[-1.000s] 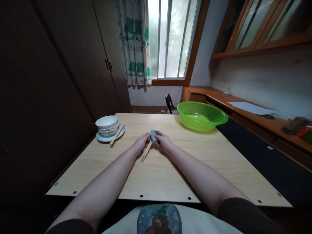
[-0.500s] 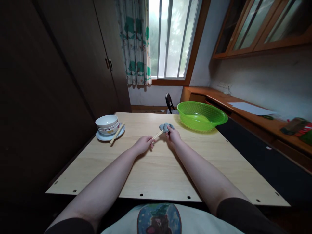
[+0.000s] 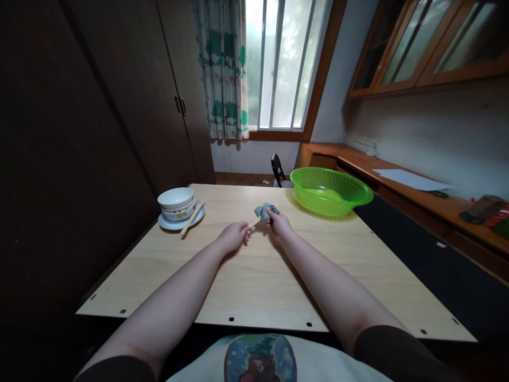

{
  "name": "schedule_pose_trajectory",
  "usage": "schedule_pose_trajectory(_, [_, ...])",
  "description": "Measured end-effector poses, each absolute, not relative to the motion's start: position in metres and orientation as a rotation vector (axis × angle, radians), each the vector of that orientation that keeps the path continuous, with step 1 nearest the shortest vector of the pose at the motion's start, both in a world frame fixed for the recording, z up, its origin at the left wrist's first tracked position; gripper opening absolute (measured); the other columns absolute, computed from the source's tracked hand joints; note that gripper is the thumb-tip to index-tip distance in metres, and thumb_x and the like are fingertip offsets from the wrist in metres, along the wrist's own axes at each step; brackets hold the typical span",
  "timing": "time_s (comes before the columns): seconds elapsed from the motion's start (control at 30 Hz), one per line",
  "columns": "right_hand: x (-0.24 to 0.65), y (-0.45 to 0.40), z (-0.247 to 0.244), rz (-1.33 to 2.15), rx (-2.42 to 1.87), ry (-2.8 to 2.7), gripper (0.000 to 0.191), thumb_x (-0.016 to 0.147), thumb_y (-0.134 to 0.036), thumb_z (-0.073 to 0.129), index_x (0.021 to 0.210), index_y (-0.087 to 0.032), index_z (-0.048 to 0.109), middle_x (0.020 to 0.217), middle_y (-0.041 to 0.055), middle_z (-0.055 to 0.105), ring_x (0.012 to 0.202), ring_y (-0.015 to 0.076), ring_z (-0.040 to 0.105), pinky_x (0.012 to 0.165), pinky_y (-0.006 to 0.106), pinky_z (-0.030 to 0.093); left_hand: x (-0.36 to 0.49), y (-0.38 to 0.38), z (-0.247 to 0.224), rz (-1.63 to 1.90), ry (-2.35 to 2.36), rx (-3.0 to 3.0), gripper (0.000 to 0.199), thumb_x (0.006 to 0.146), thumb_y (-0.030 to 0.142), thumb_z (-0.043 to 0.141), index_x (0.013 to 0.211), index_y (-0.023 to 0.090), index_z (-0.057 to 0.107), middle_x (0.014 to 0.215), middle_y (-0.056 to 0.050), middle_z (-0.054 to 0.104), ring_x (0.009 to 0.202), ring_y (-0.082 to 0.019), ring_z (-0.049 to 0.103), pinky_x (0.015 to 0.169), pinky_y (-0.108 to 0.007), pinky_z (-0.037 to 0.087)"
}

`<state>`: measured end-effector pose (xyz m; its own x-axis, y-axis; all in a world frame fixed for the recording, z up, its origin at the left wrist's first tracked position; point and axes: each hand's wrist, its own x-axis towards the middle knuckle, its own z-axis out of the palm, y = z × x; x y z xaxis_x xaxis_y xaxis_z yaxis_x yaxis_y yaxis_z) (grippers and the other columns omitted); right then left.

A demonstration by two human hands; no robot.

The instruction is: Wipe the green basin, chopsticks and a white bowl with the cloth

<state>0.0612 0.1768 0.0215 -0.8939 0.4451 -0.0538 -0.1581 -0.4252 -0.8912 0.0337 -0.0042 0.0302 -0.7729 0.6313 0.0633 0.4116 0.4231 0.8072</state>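
Note:
Over the middle of the table, my left hand (image 3: 235,237) is closed on the near ends of a pair of thin pale chopsticks (image 3: 255,222). My right hand (image 3: 279,223) grips a bunched grey cloth (image 3: 265,211), which is wrapped around the far part of the chopsticks. The chopsticks' far ends are hidden in the cloth. On the left, several stacked white bowls (image 3: 176,198) stand on a pale plate (image 3: 170,225). Another light wooden chopstick or pair (image 3: 193,218) leans across the plate's right rim, its lower end reaching the table.
A large green plastic basin (image 3: 331,191) stands at the far right of the light wooden table (image 3: 254,286). Beyond the far edge is a dark folding chair (image 3: 277,167). A brown desk (image 3: 350,151) with paper runs along the right wall; a dark wardrobe (image 3: 119,106) lines the left.
My right hand and the cloth have slid a little down the chopsticks towards my left hand. The left hand stays nearly in place. The view has shifted slightly.

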Motion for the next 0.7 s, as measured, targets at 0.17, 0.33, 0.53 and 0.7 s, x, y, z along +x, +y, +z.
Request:
schedule_pose_trajectory(0.17, [0.057, 0.198, 0.027, 2.322, -0.573, -1.184, 0.014, 0.085, -0.024, 0.061, 0.074, -0.018, 0.054, 0.05, -0.0064, 0.047, 0.039, 0.0055, 0.038, 0.033, 0.014, 0.032, 0.036, -0.002, 0.028, 1.238, 2.351, 0.856, 0.032, 0.086, 0.041, 0.04, 0.087, 0.018, 0.062, 0.06, 0.001, 0.062, 0.041, -0.011, 0.049, 0.045, -0.024, 0.034])
schedule_pose_trajectory(0.33, [0.055, 0.2, 0.028, 2.334, -0.567, -0.986, 0.017, 0.092, -0.027, 0.053, 0.077, -0.02, 0.05, 0.053, -0.0072, 0.048, 0.038, 0.0051, 0.038, 0.035, 0.014, 0.034, 0.038, -0.005, 0.034, 0.978, 2.612, 0.997, 0.034, 0.088, 0.042, 0.04, 0.079, 0.02, 0.065, 0.069, -0.004, 0.067, 0.06, -0.017, 0.06, 0.057, -0.026, 0.038])
schedule_pose_trajectory(0.53, [0.057, 0.182, 0.024, 2.478, -0.473, -1.125, 0.027, 0.094, -0.04, 0.048, 0.078, -0.018, 0.054, 0.052, -0.0037, 0.052, 0.04, 0.0076, 0.044, 0.037, 0.017, 0.04, 0.037, -0.006, 0.038, 0.843, 2.774, 0.942, 0.037, 0.092, 0.039, 0.035, 0.092, 0.022, 0.068, 0.093, -0.008, 0.071, 0.087, -0.022, 0.063, 0.072, -0.029, 0.041])
schedule_pose_trajectory(0.7, [0.059, 0.178, 0.021, 2.487, -0.375, -1.253, 0.03, 0.092, -0.043, 0.051, 0.08, -0.017, 0.058, 0.053, -0.0008, 0.056, 0.043, 0.0098, 0.049, 0.038, 0.019, 0.043, 0.032, -0.006, 0.038, 0.902, 2.897, 0.812, 0.035, 0.092, 0.035, 0.036, 0.094, 0.02, 0.067, 0.098, -0.01, 0.07, 0.091, -0.022, 0.062, 0.076, -0.029, 0.042])
